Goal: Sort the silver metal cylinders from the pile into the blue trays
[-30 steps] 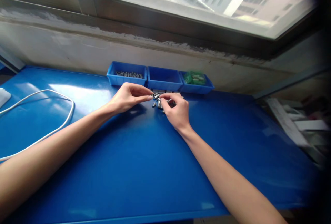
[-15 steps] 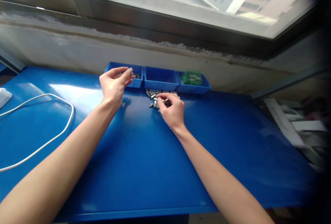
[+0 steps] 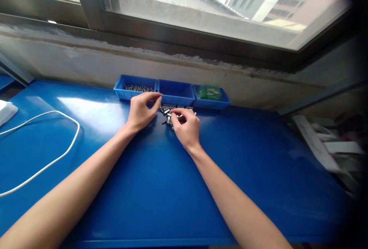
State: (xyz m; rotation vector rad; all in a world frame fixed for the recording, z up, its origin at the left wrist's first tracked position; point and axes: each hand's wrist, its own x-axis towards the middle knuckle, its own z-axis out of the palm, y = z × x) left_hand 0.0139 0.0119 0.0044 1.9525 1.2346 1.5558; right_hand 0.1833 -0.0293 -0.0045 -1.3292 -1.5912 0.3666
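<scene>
My left hand (image 3: 144, 110) is closed in a pinch just in front of the blue bins; whatever lies between its fingertips is too small to make out. To its right, my right hand (image 3: 186, 126) reaches into a pile of small metal parts (image 3: 168, 120) on the table, thumb and forefinger pinched at the pile. I cannot tell which piece, if any, the right fingers grip, and the hand covers part of the pile. Behind the left hand, the left blue bin (image 3: 122, 95) holds many small dark screws (image 3: 139, 87).
The middle blue bin (image 3: 175, 97) and the right blue bin (image 3: 214, 104), with a green plastic bag (image 3: 209, 92) in it, stand along the wall. A white cable (image 3: 67, 150) curves over the blue table (image 3: 161, 199) at left, near a white object (image 3: 6, 112).
My left hand has moved right and down, from over the left bin to beside the metal pile. The right hand stays at the pile. The whole view has shifted slightly.
</scene>
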